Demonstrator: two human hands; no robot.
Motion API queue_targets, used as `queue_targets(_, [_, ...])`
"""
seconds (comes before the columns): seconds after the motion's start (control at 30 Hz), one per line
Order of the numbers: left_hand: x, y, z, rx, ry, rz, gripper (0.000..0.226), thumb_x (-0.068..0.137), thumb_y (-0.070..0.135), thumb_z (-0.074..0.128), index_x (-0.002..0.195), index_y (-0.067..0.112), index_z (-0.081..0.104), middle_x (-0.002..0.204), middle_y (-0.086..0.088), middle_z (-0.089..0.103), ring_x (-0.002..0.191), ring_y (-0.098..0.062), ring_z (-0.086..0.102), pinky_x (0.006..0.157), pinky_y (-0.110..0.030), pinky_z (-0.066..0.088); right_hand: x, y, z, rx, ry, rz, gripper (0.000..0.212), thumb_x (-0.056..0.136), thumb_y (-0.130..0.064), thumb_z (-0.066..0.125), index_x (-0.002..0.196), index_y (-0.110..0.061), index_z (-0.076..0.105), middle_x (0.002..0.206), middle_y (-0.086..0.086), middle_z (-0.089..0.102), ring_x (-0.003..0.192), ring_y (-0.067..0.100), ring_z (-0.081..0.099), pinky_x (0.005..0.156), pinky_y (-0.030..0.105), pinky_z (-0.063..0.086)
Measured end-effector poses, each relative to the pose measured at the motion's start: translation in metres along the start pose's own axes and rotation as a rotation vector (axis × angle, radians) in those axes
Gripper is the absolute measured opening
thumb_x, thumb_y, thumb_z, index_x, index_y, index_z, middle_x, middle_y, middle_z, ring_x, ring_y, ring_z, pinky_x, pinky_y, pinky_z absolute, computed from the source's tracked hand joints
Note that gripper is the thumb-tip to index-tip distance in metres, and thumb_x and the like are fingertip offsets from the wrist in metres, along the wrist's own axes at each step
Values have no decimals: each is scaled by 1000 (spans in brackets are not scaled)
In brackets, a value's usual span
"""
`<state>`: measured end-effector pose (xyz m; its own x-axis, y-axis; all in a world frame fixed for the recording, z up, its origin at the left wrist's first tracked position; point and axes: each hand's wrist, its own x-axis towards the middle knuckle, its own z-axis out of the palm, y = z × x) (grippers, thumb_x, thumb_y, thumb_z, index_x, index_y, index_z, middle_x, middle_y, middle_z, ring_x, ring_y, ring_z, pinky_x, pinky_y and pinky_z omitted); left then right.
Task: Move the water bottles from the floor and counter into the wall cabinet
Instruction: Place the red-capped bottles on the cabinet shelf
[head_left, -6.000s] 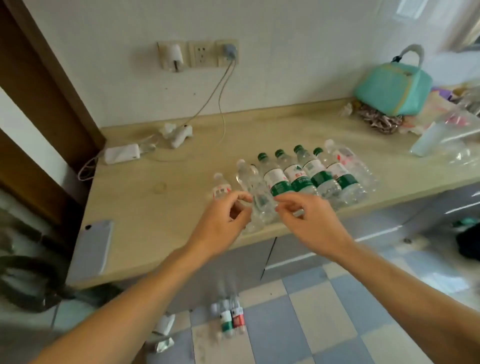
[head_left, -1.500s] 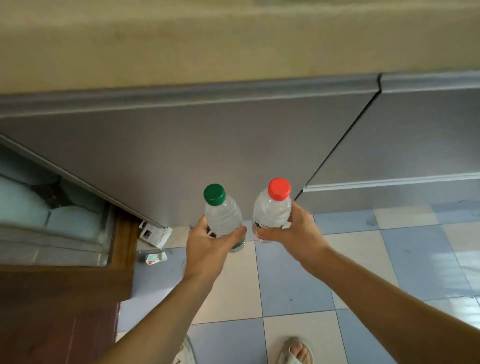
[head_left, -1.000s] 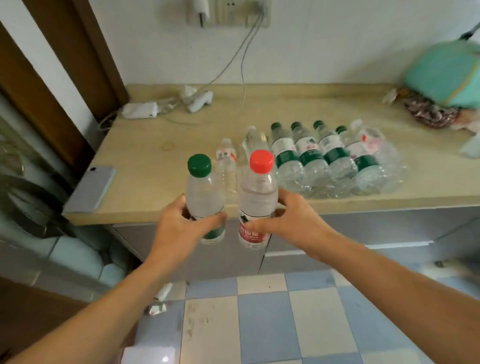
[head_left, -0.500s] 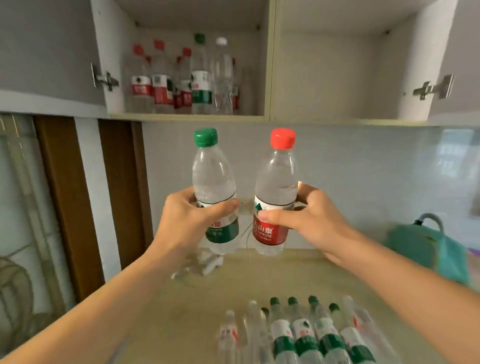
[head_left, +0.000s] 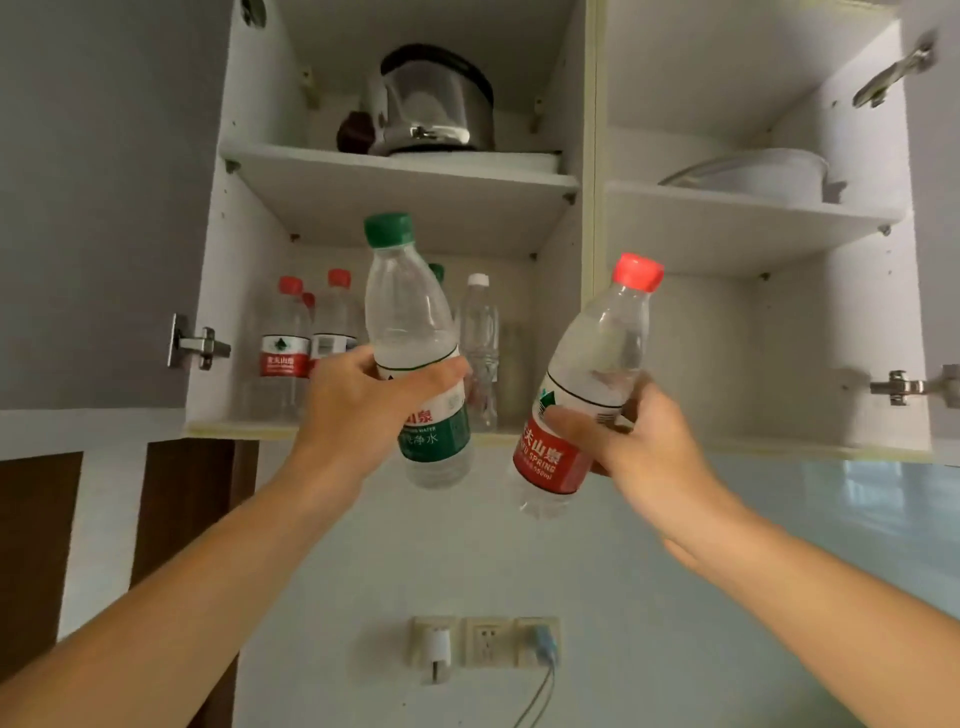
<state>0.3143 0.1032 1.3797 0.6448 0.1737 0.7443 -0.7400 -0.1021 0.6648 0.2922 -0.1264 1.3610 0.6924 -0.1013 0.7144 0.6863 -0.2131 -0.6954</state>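
Note:
My left hand (head_left: 358, 410) grips a green-capped water bottle (head_left: 410, 332), held upright in front of the left bay of the open wall cabinet (head_left: 208, 291). My right hand (head_left: 639, 441) grips a red-capped water bottle (head_left: 597, 374), tilted to the right, in front of the cabinet's centre divider (head_left: 592, 249). Several bottles (head_left: 283, 343) stand on the lower left shelf, among them red-capped ones and a white-capped bottle (head_left: 480, 343). The lower right bay (head_left: 737, 353) holds nothing I can see. The counter and floor are out of view.
A steel kettle (head_left: 431, 104) sits on the upper left shelf, a white pot (head_left: 748, 174) on the upper right shelf. Door hinges (head_left: 195, 345) jut from both cabinet sides. Wall sockets (head_left: 483, 642) with a plugged cable lie below, on the tiled wall.
The view has tilted further up, so the counter dropped out of sight. Both hands have lifted their bottles to the cabinet's lower shelf level. The red-capped bottle now leans right.

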Motion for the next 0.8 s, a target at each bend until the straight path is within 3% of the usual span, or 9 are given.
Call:
queue_targets(0.07, [36, -9, -8, -4, 18, -1, 34, 58, 50, 88, 84, 32, 76, 82, 19, 76, 75, 2, 72, 64, -27, 58, 30, 2, 17, -16, 27, -35, 39, 84, -23, 82, 114, -32, 59, 97, -20, 74, 91, 6, 73, 84, 37, 61])
queue_targets(0.2, [92, -27, -17, 79, -26, -11, 37, 59, 58, 86, 83, 34, 74, 76, 27, 73, 69, 7, 69, 56, -20, 52, 79, 8, 41, -91, 9, -64, 33, 87, -26, 78, 104, -45, 58, 92, -27, 73, 85, -3, 72, 70, 23, 58])
queue_targets(0.4, [147, -73, -6, -6, -32, -202, 40, 64, 44, 91, 94, 25, 73, 80, 7, 78, 81, -17, 75, 69, -35, 59, 126, 23, 66, -205, 79, 34, 35, 86, -30, 79, 115, -34, 60, 103, -10, 73, 95, 12, 70, 80, 37, 58])
queue_targets(0.5, [164, -92, 4, -67, -61, -274, 44, 73, 45, 86, 106, 21, 70, 91, -1, 79, 89, -23, 75, 84, -45, 61, 139, 28, 73, -264, 87, 54, 37, 89, -33, 76, 121, -27, 60, 103, -6, 74, 95, 17, 72, 86, 44, 59])
queue_targets(0.7, [178, -111, 36, -52, -225, -255, 54, 80, 58, 75, 121, 27, 58, 110, 1, 70, 101, -20, 66, 87, -39, 55, 159, 37, 77, -412, 111, 88, 40, 93, -39, 71, 125, -23, 54, 100, -5, 70, 84, 10, 71, 60, 23, 54])
queue_targets(0.8, [183, -117, 55, -55, -235, -217, 50, 81, 61, 74, 118, 32, 57, 107, 7, 68, 97, -13, 65, 73, -30, 52, 164, 44, 77, -498, 155, 81, 44, 94, -41, 69, 128, -24, 48, 105, -4, 67, 88, 12, 68, 70, 32, 60])
